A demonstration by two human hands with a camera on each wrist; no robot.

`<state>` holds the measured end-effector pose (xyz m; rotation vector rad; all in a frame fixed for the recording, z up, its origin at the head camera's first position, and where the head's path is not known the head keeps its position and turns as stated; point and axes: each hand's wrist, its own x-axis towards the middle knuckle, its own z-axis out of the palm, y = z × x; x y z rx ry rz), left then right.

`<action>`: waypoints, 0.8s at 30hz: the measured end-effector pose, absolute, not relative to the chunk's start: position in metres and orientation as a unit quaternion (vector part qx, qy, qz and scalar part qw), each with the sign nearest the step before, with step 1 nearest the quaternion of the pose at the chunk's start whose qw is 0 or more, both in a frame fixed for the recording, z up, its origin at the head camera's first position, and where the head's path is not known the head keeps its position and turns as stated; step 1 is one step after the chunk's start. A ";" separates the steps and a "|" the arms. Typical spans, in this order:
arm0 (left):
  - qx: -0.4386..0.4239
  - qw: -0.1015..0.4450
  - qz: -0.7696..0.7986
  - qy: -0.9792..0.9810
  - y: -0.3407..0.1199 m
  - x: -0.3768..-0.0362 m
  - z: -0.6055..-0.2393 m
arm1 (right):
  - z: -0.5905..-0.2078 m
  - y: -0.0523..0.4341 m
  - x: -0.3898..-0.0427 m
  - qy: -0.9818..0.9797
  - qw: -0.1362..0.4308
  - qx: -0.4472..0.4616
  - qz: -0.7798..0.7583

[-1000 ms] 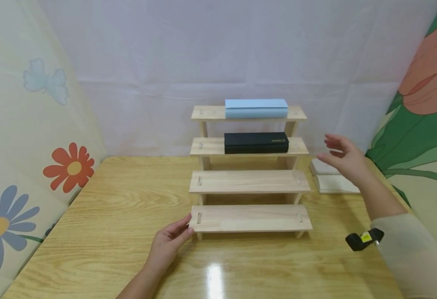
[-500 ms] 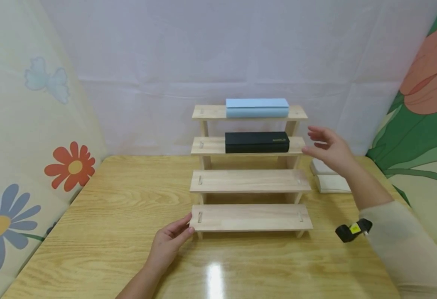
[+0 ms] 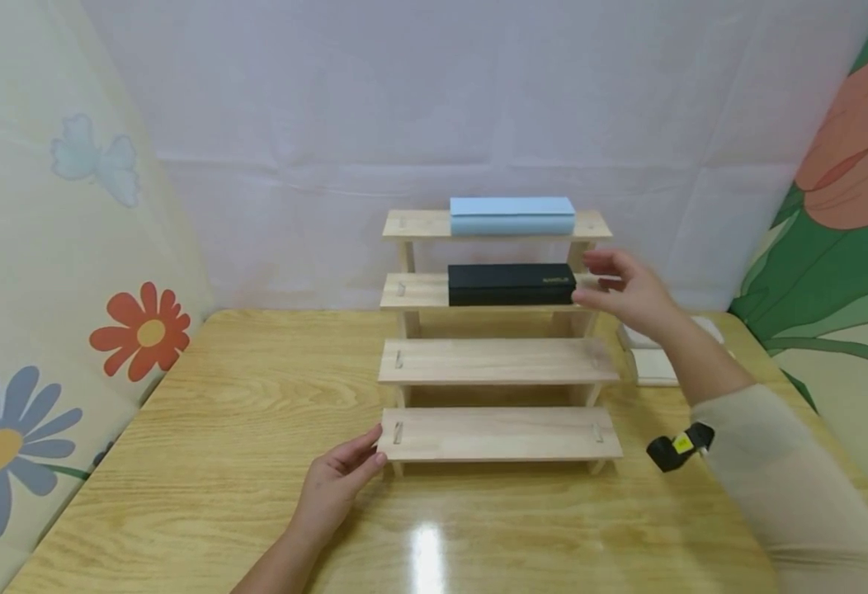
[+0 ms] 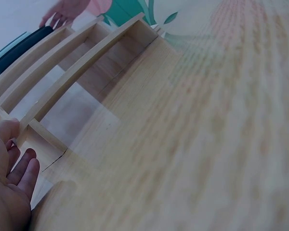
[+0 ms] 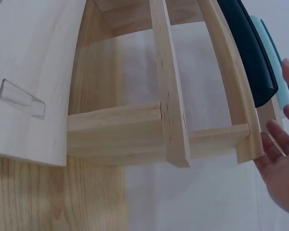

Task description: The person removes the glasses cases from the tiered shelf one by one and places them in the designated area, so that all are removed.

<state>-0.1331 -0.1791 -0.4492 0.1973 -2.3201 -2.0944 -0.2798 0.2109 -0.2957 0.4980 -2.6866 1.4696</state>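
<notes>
A pale wooden stepped shelf stand [image 3: 501, 434] with several tiers stands on the table. My left hand [image 3: 333, 483] holds the left end of its lowest board, the thumb at the front corner. In the left wrist view that hand [image 4: 9, 178] is at the board's end. A black glasses case [image 3: 508, 285] with small gold lettering lies on the second tier from the top. Beside its right end, my right hand [image 3: 630, 293] has thumb and fingers spread; a touch is hard to tell. In the right wrist view, the fingers [image 5: 279, 139] are at the shelf end.
A light blue case [image 3: 511, 216] lies on the top tier, behind the black one. Two whitish flat objects [image 3: 655, 367] lie on the table right of the stand, partly behind my right forearm. A white cloth [image 3: 315, 157] hangs at the back.
My right hand has moved left, from beside the stand to the right end of the black glasses case. My left hand has stayed at the lowest board.
</notes>
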 end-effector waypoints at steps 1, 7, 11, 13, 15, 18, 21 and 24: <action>0.063 0.005 -0.669 -0.741 -0.179 -0.133 -0.449 | -0.296 0.210 -0.281 -0.865 0.015 0.163 0.475; 0.062 0.007 -0.668 -0.742 -0.179 -0.132 -0.448 | -0.294 0.204 -0.285 -0.868 -0.014 0.162 0.470; 0.058 0.011 -0.663 -0.746 -0.179 -0.132 -0.448 | -0.294 0.199 -0.289 -0.869 -0.025 0.160 0.467; 0.056 0.013 -0.664 -0.745 -0.179 -0.132 -0.448 | -0.293 0.195 -0.290 -0.868 -0.024 0.162 0.469; 0.054 0.013 -0.665 -0.745 -0.179 -0.132 -0.448 | -0.294 0.192 -0.292 -0.867 -0.018 0.162 0.471; 0.051 0.013 -0.666 -0.744 -0.179 -0.132 -0.448 | -0.294 0.188 -0.294 -0.865 -0.011 0.165 0.473; 0.053 0.012 -0.666 -0.744 -0.179 -0.131 -0.448 | -0.293 0.185 -0.296 -0.867 -0.014 0.164 0.470; 0.057 0.011 -0.667 -0.743 -0.179 -0.131 -0.448 | -0.292 0.183 -0.298 -0.872 -0.025 0.164 0.460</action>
